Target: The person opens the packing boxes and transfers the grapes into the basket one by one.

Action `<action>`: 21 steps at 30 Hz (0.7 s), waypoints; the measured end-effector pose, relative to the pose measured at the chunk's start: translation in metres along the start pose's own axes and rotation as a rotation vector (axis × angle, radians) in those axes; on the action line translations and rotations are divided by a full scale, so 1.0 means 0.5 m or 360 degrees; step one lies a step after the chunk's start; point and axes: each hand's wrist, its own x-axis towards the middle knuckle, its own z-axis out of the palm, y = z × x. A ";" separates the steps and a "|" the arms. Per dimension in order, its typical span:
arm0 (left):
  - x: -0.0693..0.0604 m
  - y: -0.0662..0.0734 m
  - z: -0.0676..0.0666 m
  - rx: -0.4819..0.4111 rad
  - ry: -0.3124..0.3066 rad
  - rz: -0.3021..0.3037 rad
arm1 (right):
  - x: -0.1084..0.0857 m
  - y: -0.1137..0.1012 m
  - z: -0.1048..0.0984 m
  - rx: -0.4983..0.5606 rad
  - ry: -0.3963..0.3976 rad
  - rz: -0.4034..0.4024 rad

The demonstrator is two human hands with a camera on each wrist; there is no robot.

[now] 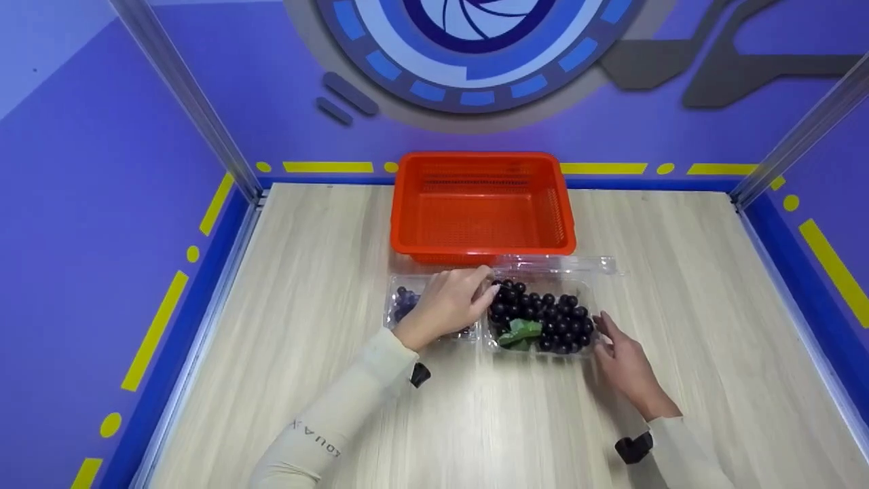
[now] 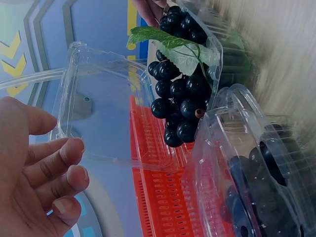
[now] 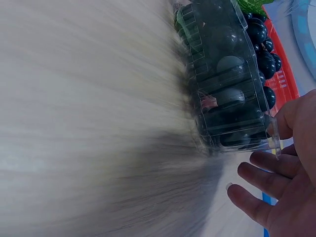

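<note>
A clear plastic clamshell container (image 1: 490, 343) stands in the middle of the table with its lid (image 1: 553, 265) raised toward the back. Inside it lie dark grapes (image 1: 560, 326) with a green leaf (image 1: 521, 331), some heaped above the rim. My left hand (image 1: 451, 302) has its thumb and forefinger at the lid's left edge, pinching it; the other fingers are loosely bent. My right hand (image 1: 628, 367) pinches the container's right rim between thumb and forefinger, its remaining fingers spread below, as the right wrist view shows. A second clear container (image 2: 247, 163) of dark grapes, closed, sits beneath my left hand.
Directly behind the containers stands a red plastic basket (image 1: 482, 251) with perforated sides, nothing seen in it. Printed blue-purple panels (image 1: 183, 129) wall the wooden table (image 1: 326, 272) at the back and both sides.
</note>
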 end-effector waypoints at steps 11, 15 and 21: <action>0.011 -0.003 -0.002 0.0007 0.0002 -0.0014 | -0.010 -0.002 -0.002 -0.0027 -0.0008 0.0033; 0.017 -0.004 -0.002 -0.0010 -0.0010 -0.0027 | -0.015 -0.005 -0.004 -0.0033 -0.0008 0.0039; 0.022 -0.005 -0.003 0.0002 -0.0041 -0.0033 | -0.024 -0.006 -0.006 -0.0034 -0.0017 0.0058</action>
